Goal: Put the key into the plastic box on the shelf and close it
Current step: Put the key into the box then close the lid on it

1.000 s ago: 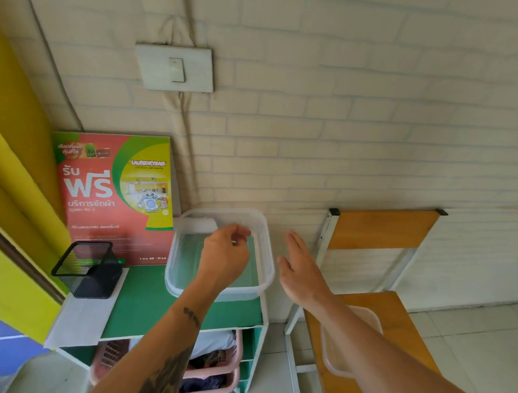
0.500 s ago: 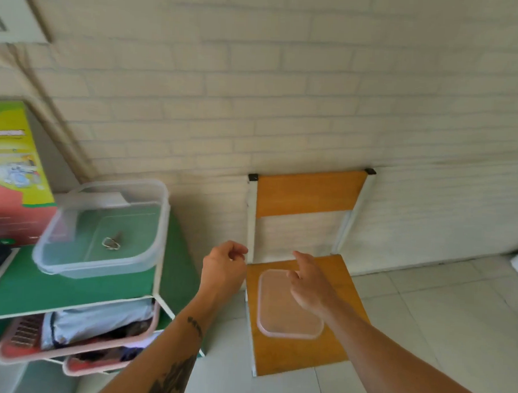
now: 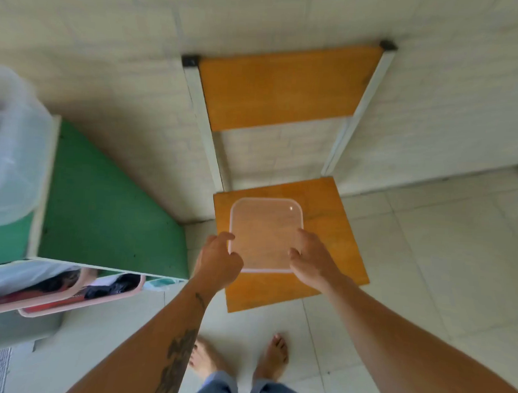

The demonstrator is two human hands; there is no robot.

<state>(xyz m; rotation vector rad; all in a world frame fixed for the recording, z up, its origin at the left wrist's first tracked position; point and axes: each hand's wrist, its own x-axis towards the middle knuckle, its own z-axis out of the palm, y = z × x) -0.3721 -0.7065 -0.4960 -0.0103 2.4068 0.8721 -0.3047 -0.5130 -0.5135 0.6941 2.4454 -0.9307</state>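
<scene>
Head view looks down on a clear, square plastic lid (image 3: 265, 229) with rounded corners, lying flat on the smooth orange wooden seat of a chair (image 3: 333, 229). The left hand (image 3: 218, 261) and right hand (image 3: 313, 259) are apart, fingers curled at the lid's two near corners; whether they grip it I cannot tell. At far left, blurred, the translucent plastic box (image 3: 13, 153) sits open on the green-topped shelf (image 3: 103, 207). The key is not discernible.
</scene>
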